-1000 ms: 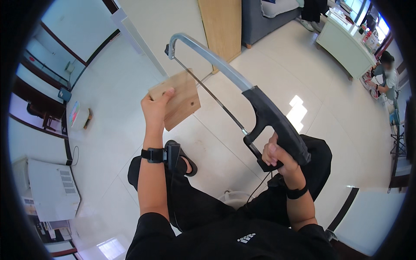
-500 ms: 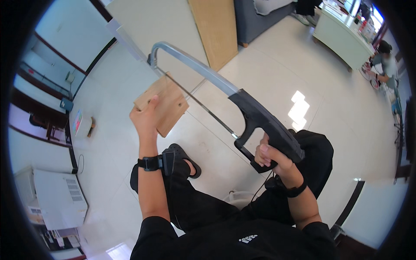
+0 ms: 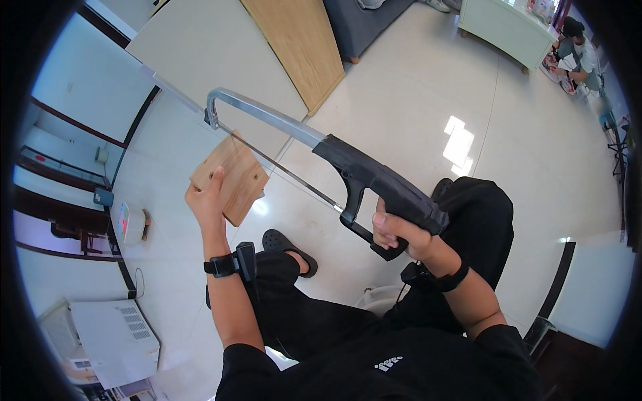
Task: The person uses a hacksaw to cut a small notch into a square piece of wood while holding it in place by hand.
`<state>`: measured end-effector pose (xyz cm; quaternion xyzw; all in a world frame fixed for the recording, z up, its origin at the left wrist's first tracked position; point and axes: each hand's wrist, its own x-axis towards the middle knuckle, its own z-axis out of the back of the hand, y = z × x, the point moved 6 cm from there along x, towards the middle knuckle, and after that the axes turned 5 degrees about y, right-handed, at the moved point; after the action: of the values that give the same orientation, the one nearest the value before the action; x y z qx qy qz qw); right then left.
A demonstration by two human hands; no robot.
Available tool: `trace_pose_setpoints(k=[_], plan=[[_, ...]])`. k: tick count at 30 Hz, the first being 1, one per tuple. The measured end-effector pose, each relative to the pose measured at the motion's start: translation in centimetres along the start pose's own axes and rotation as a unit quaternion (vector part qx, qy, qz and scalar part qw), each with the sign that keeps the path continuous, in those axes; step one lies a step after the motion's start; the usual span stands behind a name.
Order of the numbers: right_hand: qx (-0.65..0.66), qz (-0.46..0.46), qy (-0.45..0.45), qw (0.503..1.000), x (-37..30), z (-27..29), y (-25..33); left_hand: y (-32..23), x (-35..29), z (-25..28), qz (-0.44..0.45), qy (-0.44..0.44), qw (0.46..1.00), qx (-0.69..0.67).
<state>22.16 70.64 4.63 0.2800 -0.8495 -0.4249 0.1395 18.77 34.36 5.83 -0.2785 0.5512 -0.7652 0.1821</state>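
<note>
My left hand (image 3: 208, 198) grips a light brown wooden board (image 3: 234, 175) by its left side, thumb on top and fingers hidden underneath. A few dark knots or holes mark the board's face. In my right hand (image 3: 399, 232) is a hacksaw (image 3: 381, 184), fingers wrapped round its black handle. The saw's silver frame arches up to the far left. Its thin blade (image 3: 287, 172) runs across the board's upper right edge; whether it touches the wood I cannot tell. Both hands are held above the floor, in front of my knees.
A large pale panel (image 3: 207, 50) and a wooden panel (image 3: 297, 50) stand ahead, beside a grey sofa (image 3: 364, 30). A white desk (image 3: 501, 37) is at far right, with a seated person (image 3: 575, 63) near it. A white boxy appliance (image 3: 114, 337) stands lower left.
The saw and board have shifted left in the picture, together with both hands. The room has shifted too, as the view turned. Both hands keep their grip.
</note>
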Motion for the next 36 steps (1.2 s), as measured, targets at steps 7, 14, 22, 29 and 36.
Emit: trace_pose_setpoints(k=[7,14,22,29,36], plan=[[0.005,0.005,-0.001,1.000,0.2,0.2,0.4,-0.1,0.4,0.4,-0.021,0.025,0.999,0.043],[-0.077,0.028,0.010,0.997,-0.3,1.1,0.3,-0.8,0.6,0.8,-0.011,0.057,0.996,0.065],[-0.036,0.014,0.019,0.999,-0.2,-0.2,0.3,-1.6,0.1,0.6,0.011,0.015,0.997,0.070],[-0.021,0.035,0.000,0.999,0.5,0.0,0.7,-2.2,-0.5,0.3,-0.016,0.013,0.996,0.089],[-0.030,0.036,-0.015,0.999,0.5,0.0,1.0,-2.0,-0.3,0.3,-0.036,0.028,0.993,0.111]])
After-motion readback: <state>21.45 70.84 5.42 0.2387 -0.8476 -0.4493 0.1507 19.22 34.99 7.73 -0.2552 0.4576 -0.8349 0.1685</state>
